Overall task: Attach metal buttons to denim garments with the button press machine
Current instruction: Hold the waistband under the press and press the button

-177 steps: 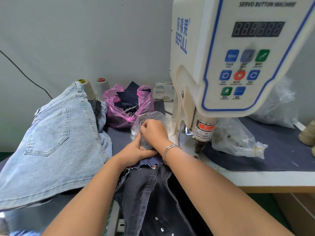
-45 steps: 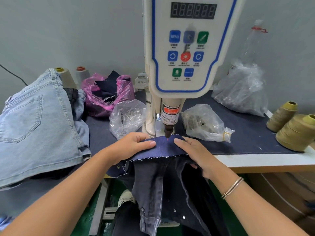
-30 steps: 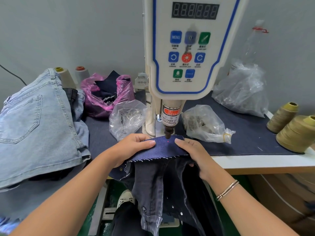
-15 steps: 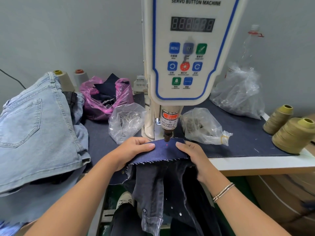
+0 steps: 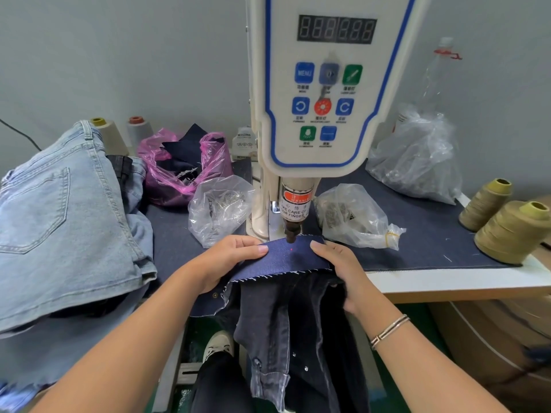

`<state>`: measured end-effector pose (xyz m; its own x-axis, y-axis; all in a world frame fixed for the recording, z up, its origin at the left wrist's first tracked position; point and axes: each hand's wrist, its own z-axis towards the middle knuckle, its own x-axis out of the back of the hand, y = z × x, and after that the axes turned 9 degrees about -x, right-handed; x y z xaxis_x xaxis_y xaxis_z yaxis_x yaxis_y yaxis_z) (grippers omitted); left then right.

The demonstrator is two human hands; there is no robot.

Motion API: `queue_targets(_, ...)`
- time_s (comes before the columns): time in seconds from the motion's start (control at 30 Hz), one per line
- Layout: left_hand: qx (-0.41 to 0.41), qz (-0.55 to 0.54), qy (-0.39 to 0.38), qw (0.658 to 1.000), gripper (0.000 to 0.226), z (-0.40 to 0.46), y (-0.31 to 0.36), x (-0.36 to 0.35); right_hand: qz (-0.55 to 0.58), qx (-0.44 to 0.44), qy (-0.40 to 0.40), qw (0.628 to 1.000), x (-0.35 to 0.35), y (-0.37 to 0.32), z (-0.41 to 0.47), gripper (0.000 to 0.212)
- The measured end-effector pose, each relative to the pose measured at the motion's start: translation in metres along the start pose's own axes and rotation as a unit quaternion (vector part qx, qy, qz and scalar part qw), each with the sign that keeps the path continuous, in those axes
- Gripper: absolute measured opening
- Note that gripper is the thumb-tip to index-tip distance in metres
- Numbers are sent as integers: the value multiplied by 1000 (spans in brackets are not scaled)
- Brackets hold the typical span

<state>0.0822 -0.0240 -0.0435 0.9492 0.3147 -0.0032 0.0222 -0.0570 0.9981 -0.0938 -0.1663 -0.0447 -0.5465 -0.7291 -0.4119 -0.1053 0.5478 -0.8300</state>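
- Under the press head of the servo button machine point(image 5: 325, 84), the dark denim garment point(image 5: 283, 260) lies with its raw, frayed edge stretched flat over the bed, the rest of it hanging off the table edge toward the floor.
- Left hand point(image 5: 226, 260) grips the left side of that edge, fingers curled over the top, thumb side tucked beneath as far as one can tell.
- Right hand point(image 5: 337, 263) holds the right side the same way, fingers laid over the cloth and wrapping its edge, a bracelet point(image 5: 387, 330) at the wrist.
- Between the two hands, a red laser dot point(image 5: 290, 249) sits on the fabric, just in front of the punch tip point(image 5: 290, 234), which hangs right above the cloth; whether it touches is hard to say.
- So the step looks like positioning: lining up the marked spot under the punch, no button visible on this stretch yet.
- Next move, by my reading, calls for keeping the denim taut and level, nudging it until the dot marks the wanted spot, then triggering the press, with fingertips kept well to the sides, as the warning label point(image 5: 293, 204) advises.
- Off to the flanks, two clear bags of metal parts point(image 5: 220, 207) and point(image 5: 351, 216) wait beside the machine column, and a light-blue denim garment point(image 5: 59, 222) is heaped at far left.
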Motion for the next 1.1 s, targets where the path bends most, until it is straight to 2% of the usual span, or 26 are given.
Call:
queue_targets(0.2,-13,-10,6,1000,14,0,-4,0,26,-1,-2,1000,0,-1,-1,18)
queue_targets(0.33,-13,-2,13,1000,26,1,-5,0,22,-8,8,1000,1,0,2,22)
queue_targets(0.5,-15,-11,4,1000,16,0,-5,1,19,-3,8,1000,2,1,3,19)
queue_targets(0.8,-13,-1,3,1000,22,0,-5,2,11,1,12,1000,2,1,1,16)
queue_targets(0.93,-15,7,3,1000,19,1,-4,2,8,0,17,1000,2,1,1,22)
queue_targets(1.1,-10,5,2,1000,19,1,-4,1,-4,8,26,1000,2,1,0,14)
